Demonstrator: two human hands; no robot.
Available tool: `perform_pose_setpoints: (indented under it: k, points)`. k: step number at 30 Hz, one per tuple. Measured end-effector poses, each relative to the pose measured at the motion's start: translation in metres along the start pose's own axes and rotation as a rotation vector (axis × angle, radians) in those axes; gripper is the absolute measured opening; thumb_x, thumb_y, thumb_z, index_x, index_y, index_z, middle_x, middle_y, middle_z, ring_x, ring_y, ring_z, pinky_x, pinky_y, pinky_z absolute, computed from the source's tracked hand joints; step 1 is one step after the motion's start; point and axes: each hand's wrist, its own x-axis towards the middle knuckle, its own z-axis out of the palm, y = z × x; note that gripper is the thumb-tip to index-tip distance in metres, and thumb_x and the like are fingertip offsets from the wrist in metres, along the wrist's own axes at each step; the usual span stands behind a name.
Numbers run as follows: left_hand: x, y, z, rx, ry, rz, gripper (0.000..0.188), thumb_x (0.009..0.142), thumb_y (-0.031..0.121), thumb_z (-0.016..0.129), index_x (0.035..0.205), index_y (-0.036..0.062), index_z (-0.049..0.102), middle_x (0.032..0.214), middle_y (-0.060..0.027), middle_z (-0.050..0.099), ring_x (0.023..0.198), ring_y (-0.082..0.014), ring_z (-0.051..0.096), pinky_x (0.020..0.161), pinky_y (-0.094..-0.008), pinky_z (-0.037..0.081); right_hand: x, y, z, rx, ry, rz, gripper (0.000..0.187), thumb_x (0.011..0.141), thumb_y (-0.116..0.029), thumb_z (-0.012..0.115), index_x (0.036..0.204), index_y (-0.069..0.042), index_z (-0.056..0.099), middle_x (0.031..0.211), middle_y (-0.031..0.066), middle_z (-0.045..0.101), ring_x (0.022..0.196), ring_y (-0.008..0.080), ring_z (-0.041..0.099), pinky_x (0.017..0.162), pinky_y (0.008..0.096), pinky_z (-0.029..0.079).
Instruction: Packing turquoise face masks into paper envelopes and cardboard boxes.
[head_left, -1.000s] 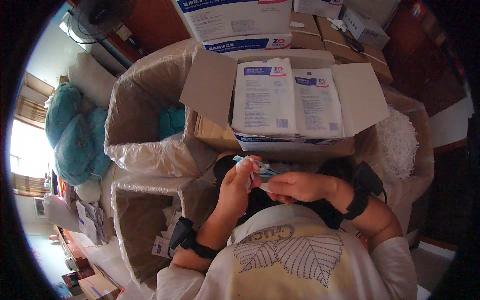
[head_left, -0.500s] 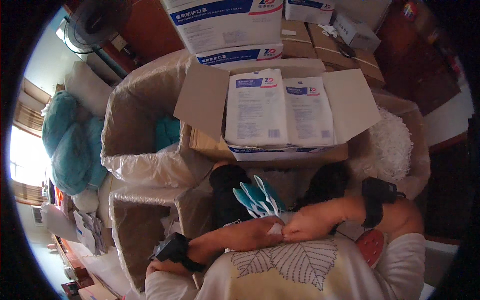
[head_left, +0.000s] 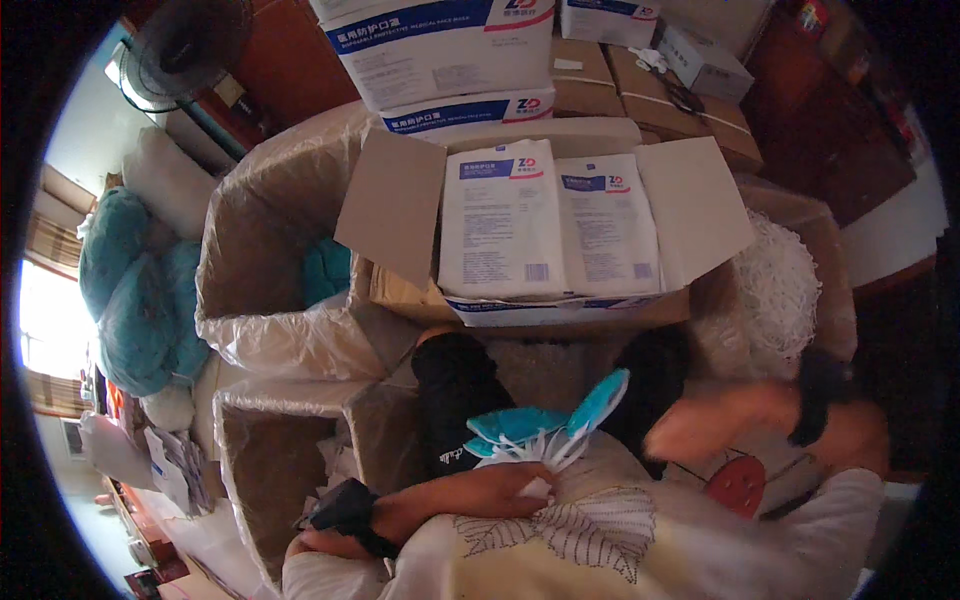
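Close in front of my shirt, my left hand (head_left: pixel 505 490) is closed round the gathered white ear loops of several teal face masks (head_left: pixel 520 425). The masks fan out above the fingers, one of them (head_left: pixel 602 402) leaning to the right. A small white piece (head_left: pixel 537 488) shows at the thumb of this hand; I cannot make out what it is. My right hand (head_left: pixel 690 435) is apart from the masks, over my right leg. Motion smears its fingers, so nothing in it can be made out.
Ahead stands an open carton (head_left: pixel 565 312) holding white printed packs (head_left: pixel 500 220). Plastic-lined boxes (head_left: pixel 270 335) are at the left, one with teal masks inside. White ear-loop strands (head_left: pixel 775 285) fill a box at the right. Stacked cartons (head_left: pixel 440 50) rise behind.
My right hand has left my left hand and moved to the right. The masks in my left hand have spread apart, one swinging to the right.
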Motion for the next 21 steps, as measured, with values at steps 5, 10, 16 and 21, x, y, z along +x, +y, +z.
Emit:
perform_pose_setpoints:
  k: [5, 10, 16, 21]
  points:
    - [0.002, -0.038, -0.008, -0.837, 0.447, 0.244, 0.027, 0.085, 0.024, 0.053, 0.102, 0.0039, 0.050, 0.096, -0.0047, 0.051, 0.084, -0.0165, 0.051, 0.076, -0.0272, 0.041, -0.017, -0.005, -0.028, 0.746, 0.102, 0.392, 0.022, 0.088, -0.023, 0.039, 0.077, -0.005, 0.048, 0.071, 0.0027, 0.049, 0.065, 0.0103, 0.048, 0.053, 0.0276, 0.039]
    - [0.016, -0.016, -0.034, -1.719, 0.730, 0.471, 0.022, 0.090, 0.022, 0.044, 0.101, 0.0038, 0.051, 0.087, -0.0017, 0.054, 0.074, -0.0094, 0.051, 0.062, -0.0218, 0.043, 0.039, -0.015, -0.029, 1.220, 0.261, 0.072, 0.023, 0.087, -0.026, 0.043, 0.080, -0.005, 0.049, 0.073, -0.0001, 0.049, 0.062, 0.0060, 0.044, 0.049, 0.0181, 0.037]
    - [0.015, -0.016, -0.036, -1.649, 0.772, 0.585, 0.032, 0.092, 0.030, 0.038, 0.112, 0.0059, 0.046, 0.093, -0.0019, 0.053, 0.079, -0.0128, 0.051, 0.070, -0.0241, 0.044, 0.111, -0.037, -0.034, 0.990, 0.547, 0.119, 0.024, 0.092, -0.023, 0.038, 0.090, -0.003, 0.051, 0.072, 0.0007, 0.049, 0.062, 0.0072, 0.045, 0.053, 0.0207, 0.038]
    - [0.019, 0.000, -0.035, -1.559, 0.919, 0.482, 0.038, 0.092, 0.035, 0.032, 0.119, 0.0088, 0.039, 0.103, -0.0032, 0.051, 0.088, -0.0179, 0.051, 0.073, -0.0322, 0.043, 0.142, -0.041, -0.030, 0.676, 0.895, 0.047, 0.021, 0.092, -0.020, 0.038, 0.091, -0.003, 0.051, 0.069, 0.0012, 0.047, 0.061, 0.0084, 0.044, 0.056, 0.0233, 0.039]
